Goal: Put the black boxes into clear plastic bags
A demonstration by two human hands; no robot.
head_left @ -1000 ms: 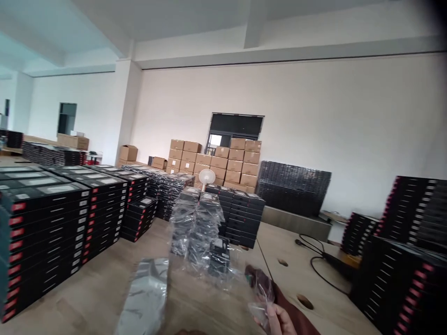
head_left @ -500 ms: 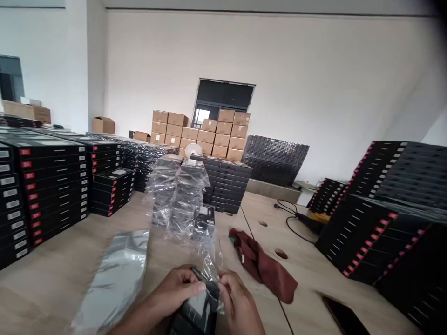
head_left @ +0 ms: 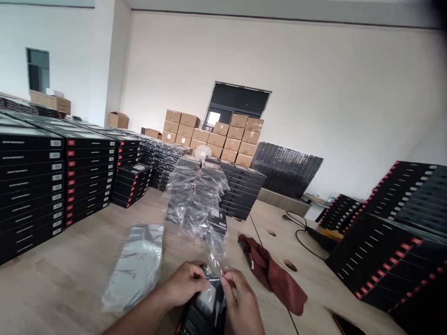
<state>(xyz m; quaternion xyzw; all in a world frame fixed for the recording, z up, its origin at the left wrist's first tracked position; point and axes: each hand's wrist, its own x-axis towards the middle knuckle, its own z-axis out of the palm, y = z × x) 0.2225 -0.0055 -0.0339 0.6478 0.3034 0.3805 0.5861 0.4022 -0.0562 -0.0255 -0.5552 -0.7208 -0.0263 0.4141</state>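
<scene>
A black box (head_left: 204, 312) in clear plastic wrap lies at the bottom middle, close to me. My left hand (head_left: 186, 284) pinches the wrap at the box's far left corner, thumb and finger pressed together. At the far right corner my right hand (head_left: 240, 295) pinches the same clear plastic bag (head_left: 213, 278), its film drawn between both hands. Loose film runs from there toward a wrapped stack of boxes (head_left: 195, 200) just beyond. To the left, a pile of flat clear bags (head_left: 136, 265) rests on the table.
Tall stacks of black boxes (head_left: 89, 179) stand left, more black boxes (head_left: 377, 260) right. A dark red cloth (head_left: 275, 274) lies right of my hands, a phone (head_left: 345, 323) nearer the front edge. A black cable (head_left: 300, 232) crosses the table (head_left: 87, 279). Cartons (head_left: 216, 137) are piled behind.
The view has swung slightly left, so the surroundings sit further right. Both hands keep hold of the wrap; the film between them now looks pulled straighter across the box's far end.
</scene>
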